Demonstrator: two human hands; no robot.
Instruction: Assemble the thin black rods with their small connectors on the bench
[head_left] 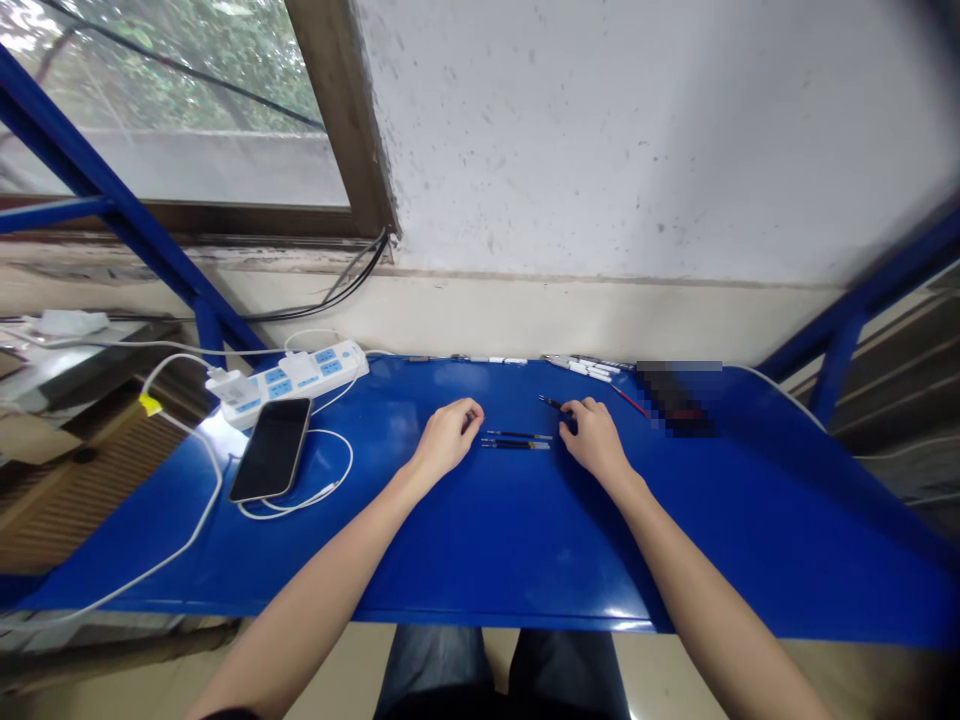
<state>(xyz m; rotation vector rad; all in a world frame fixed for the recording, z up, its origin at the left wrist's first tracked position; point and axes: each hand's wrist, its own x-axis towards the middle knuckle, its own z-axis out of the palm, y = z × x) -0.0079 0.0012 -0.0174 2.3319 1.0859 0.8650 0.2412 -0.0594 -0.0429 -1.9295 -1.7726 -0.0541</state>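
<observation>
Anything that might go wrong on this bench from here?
1. The slim, dark, clear-ended pen refills lie loose on the glossy blue tabletop; a brush from either hand might roll them.
2. The right hand holds a slim, dark pen part near its end, so it may slip or twist.
3. A looped white cable lies near the left arm; a sideways sweep could snag it.

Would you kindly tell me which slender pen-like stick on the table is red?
The slanted red stick just beyond the right hand, to its right; the other sticks look dark, grey or white.
</observation>
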